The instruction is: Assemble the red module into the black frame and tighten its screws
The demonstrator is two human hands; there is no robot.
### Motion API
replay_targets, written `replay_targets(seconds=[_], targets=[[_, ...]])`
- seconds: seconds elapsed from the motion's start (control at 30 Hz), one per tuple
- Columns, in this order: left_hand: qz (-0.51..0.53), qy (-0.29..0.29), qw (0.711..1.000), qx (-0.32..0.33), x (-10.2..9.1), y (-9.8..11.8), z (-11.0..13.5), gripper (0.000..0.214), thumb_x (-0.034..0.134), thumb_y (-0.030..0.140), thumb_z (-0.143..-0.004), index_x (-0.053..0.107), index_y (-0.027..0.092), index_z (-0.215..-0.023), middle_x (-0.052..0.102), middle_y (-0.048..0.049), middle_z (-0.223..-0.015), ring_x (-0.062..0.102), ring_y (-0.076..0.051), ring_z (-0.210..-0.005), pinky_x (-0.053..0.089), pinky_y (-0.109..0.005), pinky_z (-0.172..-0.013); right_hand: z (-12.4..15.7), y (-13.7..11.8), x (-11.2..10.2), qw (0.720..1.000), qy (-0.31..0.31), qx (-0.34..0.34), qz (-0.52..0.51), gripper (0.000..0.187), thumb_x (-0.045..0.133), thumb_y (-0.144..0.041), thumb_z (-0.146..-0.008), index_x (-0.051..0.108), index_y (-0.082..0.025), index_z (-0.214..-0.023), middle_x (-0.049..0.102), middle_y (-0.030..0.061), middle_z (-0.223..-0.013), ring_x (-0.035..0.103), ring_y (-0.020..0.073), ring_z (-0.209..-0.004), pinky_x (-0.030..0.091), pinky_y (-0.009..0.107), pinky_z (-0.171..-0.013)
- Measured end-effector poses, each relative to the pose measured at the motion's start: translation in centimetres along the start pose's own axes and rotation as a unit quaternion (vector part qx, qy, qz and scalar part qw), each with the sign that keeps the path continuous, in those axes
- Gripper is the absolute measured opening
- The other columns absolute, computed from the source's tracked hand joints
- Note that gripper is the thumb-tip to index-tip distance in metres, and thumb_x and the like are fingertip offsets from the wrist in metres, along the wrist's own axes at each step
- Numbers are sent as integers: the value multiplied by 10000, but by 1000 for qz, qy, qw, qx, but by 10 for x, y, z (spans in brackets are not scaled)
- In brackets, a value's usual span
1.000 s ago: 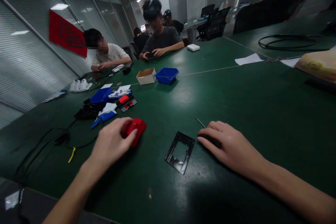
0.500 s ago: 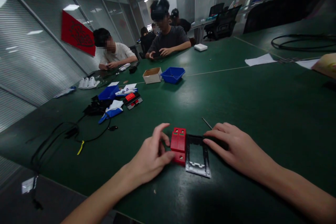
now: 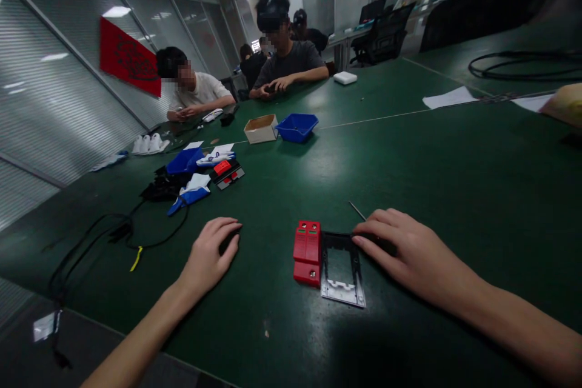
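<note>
L hand (image 3: 211, 251) lay palm-down on the green table (image 3: 431, 163), fingers loose & together, holding nothing, well left of the parts. R hand (image 3: 404, 248) was spread fairly flat w/ fingertips resting on the far-right corner of the black frame (image 3: 341, 267); it pinned the frame, no grip round it. Red module (image 3: 307, 253) lay flat against the frame's L edge, touching it. Whether it was clipped in or only butted up, hard to tell from this angle. A thin metal pin (image 3: 357, 210) lay just beyond the R fingers.

Judged from that layout, the fit btwn module & frame looked like the work in hand. To do it well, keep the R fingertips pressing down so the frame can't skate on the smooth top, square the module's long side to the frame edge, and push sideways evenly, not from one end, or it would cock. Keep fingers off the pale toothed strip at the frame's near end.

Further off: gloves (image 3: 191, 192), black cable (image 3: 113, 227), cardboard box (image 3: 260, 128), blue tray (image 3: 297, 127), and other people seated across.
</note>
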State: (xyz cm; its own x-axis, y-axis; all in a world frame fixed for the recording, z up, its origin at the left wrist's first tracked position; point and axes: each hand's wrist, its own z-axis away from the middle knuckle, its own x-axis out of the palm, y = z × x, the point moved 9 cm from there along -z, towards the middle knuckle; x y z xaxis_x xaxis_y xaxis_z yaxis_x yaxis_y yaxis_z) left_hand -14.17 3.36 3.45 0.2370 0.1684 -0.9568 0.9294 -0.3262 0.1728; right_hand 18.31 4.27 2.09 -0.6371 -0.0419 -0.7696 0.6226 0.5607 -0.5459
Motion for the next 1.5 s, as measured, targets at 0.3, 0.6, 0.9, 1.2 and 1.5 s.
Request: replay_targets(seconds=[0.3, 0.6, 0.9, 1.2, 1.5], targets=[[222, -114, 950, 185, 28, 130, -13, 996, 790, 381, -753, 227, 193, -1553, 421, -183, -1561, 436, -343, -1430, 386, -514, -1194, -16, 3, 9, 998, -61, 12, 30, 267, 509, -361, -969, 732, -232, -1040, 695, 82, -1004, 634, 267, -928, 519, 483, -820], [287, -98, 947, 107, 49, 159, -49, 1010, 882, 570, -607, 400, 213, -1420, 502, -171, -1498, 536, -361, -1332, 439, -551, -1119, -2, 17, -54, 992, 112, 56, 1, 219, 534, -348, -976, 688, -196, -1013, 736, 43, -850, 690, 183, -675, 536, 292, -559], [343, -125, 926, 96, 51, 161, -52, 1028, 889, 513, -628, 377, 222, -1471, 545, -154, -1444, 556, -341, -1289, 449, -510, -1104, 32, -60, -75, 946, 208, -172, 181, 293, 596, -133, -946, 623, -175, -1235, 729, 89, -1171, 721, 185, -1011, 573, 263, -925], [403, -155, 897, 94, 54, 153, -51, 1255, 922, 541, -502, 304, 218, -1545, 513, -165, -1485, 534, -388, -1320, 446, -533, -1110, 47, -79, -21, 933, 4, -321, 165, 312, 464, -113, -948, 680, -170, -1166, 762, 70, -1129, 734, 219, -971, 631, 313, -779], [343, -140, 921, 118, 52, 156, -50, 1130, 805, 638, -687, 241, 223, -1574, 447, -175, -1544, 488, -376, -1371, 426, -537, -1132, 35, -65, -30, 949, 63, -290, 105, 278, 636, -145, -897, 626, -153, -1174, 728, 121, -1108, 702, 224, -1013, 599, 332, -887]])
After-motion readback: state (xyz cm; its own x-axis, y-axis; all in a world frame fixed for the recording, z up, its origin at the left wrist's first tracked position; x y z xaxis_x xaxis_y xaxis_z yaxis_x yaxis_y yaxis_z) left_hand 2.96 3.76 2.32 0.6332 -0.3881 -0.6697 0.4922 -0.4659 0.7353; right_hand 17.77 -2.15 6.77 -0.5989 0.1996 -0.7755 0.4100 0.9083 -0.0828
